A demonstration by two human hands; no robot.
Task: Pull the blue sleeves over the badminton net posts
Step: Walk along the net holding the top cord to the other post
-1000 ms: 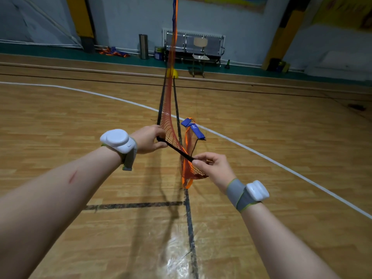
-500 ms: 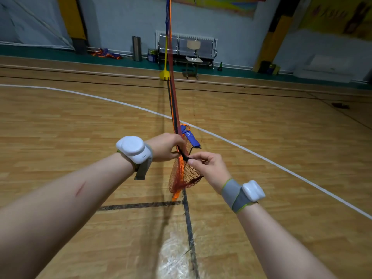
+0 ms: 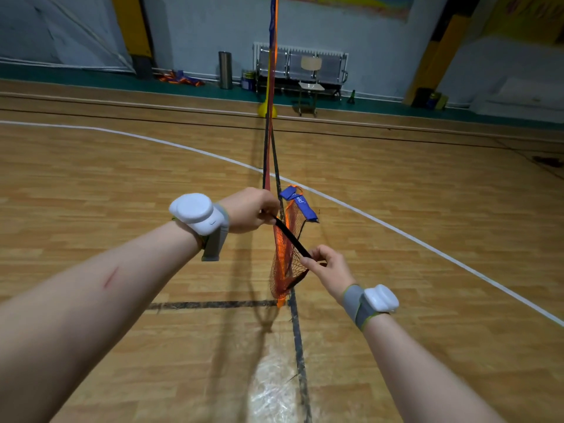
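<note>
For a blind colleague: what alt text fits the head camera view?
The left hand and right hand grip a black rod at the near edge of an orange net, with a blue sleeve hanging just beyond. Below is a wooden gym floor; a yellow post base and a chair stand at the far side.

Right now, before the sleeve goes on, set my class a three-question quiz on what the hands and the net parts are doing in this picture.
1. True or false: the blue sleeve already covers the black rod between the hands.
2. What does the right hand pinch? A) the rod's lower end B) a racket C) a shuttlecock
3. Fill in: the left hand grips the rod's upper end, and the net bunched under the rod is ____ in colour.
Key: 1 false, the rod is bare; 2 A; 3 orange.
</note>
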